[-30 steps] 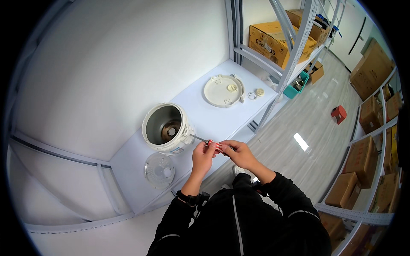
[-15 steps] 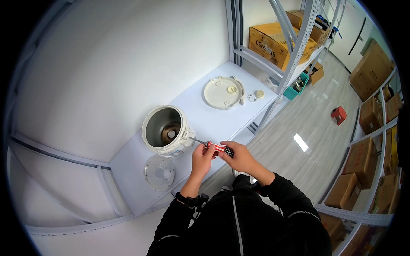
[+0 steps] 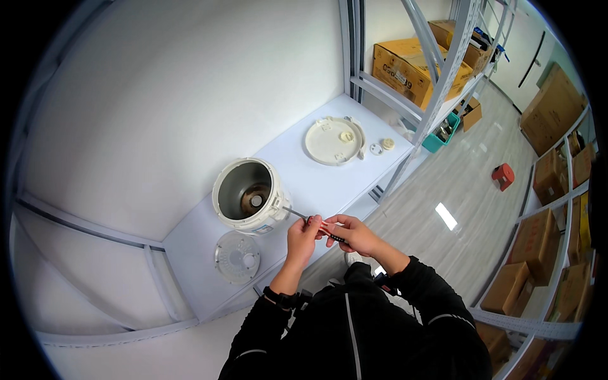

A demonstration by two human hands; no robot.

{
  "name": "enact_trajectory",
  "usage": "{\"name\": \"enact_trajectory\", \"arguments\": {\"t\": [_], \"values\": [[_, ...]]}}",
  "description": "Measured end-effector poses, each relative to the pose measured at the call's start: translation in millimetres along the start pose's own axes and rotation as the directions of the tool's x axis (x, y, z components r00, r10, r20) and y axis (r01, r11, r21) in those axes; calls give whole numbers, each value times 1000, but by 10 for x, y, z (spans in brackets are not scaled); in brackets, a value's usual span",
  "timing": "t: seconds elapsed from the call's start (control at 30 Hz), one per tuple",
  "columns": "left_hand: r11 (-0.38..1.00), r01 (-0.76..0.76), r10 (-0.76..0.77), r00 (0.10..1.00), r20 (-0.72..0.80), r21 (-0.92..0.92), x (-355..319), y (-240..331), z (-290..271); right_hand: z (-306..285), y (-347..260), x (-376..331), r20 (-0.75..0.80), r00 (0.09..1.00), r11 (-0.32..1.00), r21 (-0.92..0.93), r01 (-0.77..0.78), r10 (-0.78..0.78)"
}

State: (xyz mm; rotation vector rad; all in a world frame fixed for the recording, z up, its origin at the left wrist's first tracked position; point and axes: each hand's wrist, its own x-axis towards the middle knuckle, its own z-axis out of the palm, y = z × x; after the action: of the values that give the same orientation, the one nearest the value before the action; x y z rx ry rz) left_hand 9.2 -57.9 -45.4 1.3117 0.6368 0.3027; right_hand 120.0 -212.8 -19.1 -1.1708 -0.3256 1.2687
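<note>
Pinching a screwdriver (image 3: pixel 316 223), both hands' (image 3: pixel 303 239) (image 3: pixel 354 234) grips hide its handle; tip meets cooker (image 3: pixel 250 197).

round white lid (image 3: pixel 334 140), cardboard boxes (image 3: pixel 405 63), red stool (image 3: pixel 504 175)

Bare shelf (image 3: pixel 329 183) between cooker body (image 3: pixel 250 196) and lid (image 3: pixel 334 140)

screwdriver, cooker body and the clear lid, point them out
screwdriver (image 3: pixel 295 213), head view, on the bare metal shaft left of the hands
cooker body (image 3: pixel 277 206), head view, on its white outer wall
clear lid (image 3: pixel 232 252), head view, on its flat transparent face
</note>
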Motion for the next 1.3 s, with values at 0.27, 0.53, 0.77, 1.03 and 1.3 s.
{"name": "enact_trajectory", "arguments": {"t": [0.27, 0.53, 0.77, 1.03, 1.3], "values": [[994, 100, -101, 995, 22, 39, 18, 17, -71, 103, 111, -59, 204, 693, 195, -871, 450, -691], [996, 40, -34, 997, 70, -86, 36, -140, -86, -28, 173, -21, -69, 971, 973, -61, 223, -227], [964, 34, -3, 993, 117, -262, 16, -234, -104, -79, 458, 89, -26, 870, 753, -514, 411, -493], [958, 28, -12, 998, 56, -285, -35, -227, -104, 167, 254, -91, 201, 600, 266, -757, 596, -774], [950, -36, 47, 999, 28, -310, -71, -192, -72, 23, 230, -43, -36, 980, 966, -174, 189, -198]]}}
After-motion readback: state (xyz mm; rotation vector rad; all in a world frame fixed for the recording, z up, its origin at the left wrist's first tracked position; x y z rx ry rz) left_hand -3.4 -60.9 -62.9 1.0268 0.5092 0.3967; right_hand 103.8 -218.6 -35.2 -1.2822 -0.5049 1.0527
